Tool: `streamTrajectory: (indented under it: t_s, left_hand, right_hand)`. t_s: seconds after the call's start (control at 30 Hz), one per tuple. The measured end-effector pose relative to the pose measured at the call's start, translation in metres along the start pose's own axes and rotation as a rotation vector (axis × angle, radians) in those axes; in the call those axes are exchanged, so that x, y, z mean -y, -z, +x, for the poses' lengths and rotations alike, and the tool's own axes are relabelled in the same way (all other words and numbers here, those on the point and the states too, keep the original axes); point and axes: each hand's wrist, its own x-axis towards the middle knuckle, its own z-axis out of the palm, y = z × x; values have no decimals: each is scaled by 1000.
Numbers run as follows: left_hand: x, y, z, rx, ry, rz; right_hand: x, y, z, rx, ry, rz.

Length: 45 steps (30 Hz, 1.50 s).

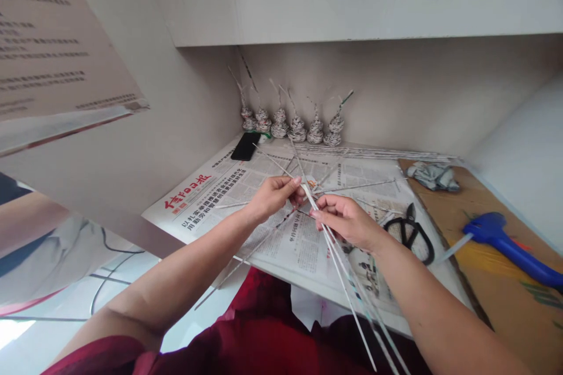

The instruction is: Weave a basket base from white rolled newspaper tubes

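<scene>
Thin rolled newspaper sticks (336, 252) cross at one spot above the table and fan out in several directions. My left hand (278, 194) pinches them near the crossing, thumb and fingers closed. Just to its right, my right hand (345, 217) has its fingers closed round the bundle that runs down toward my lap. One stick (264, 240) slants from the crossing to the lower left, past the table edge. Exactly how the sticks interlace between my fingers is hidden.
Several small woven gourd shapes (298, 129) line the back wall. A black phone (246, 146) lies on the newspaper (202, 211). Loose paper sticks (373, 153) lie at the back. Black-handled scissors (409, 234), a blue glue gun (505, 240) and cardboard (484, 304) are at right. A person (35, 240) is at left.
</scene>
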Motion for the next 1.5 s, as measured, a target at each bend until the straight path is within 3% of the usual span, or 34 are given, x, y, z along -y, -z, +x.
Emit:
streamTrajectory:
  t_s: [0.2, 0.3, 0.57, 0.7, 0.93, 1.03, 1.23, 1.33, 1.5]
  left_hand:
    - [18, 17, 28, -65, 15, 283]
    - [23, 20, 39, 23, -38, 469]
    - [16, 6, 52, 123, 17, 720]
    - [11, 3, 53, 148, -6, 745]
    - [11, 0, 50, 150, 220, 209]
    - [12, 7, 49, 153, 263, 175]
    - [17, 17, 42, 239, 105, 466]
    - [16, 12, 39, 208, 24, 682]
    - [18, 8, 37, 185, 11, 607]
  right_hand:
    - [-8, 22, 10, -364, 33, 52]
    - [-14, 30, 14, -437, 9, 89]
    - [-24, 34, 20, -486, -64, 75]
    - [-25, 35, 20, -487, -82, 63]
    - [-31, 36, 23, -448, -94, 46]
    - [-32, 36, 22, -432, -111, 25]
    - [-32, 34, 20, -377, -103, -19]
    - [-32, 34, 19, -373, -104, -20]
    - [-30, 33, 19, -373, -95, 16]
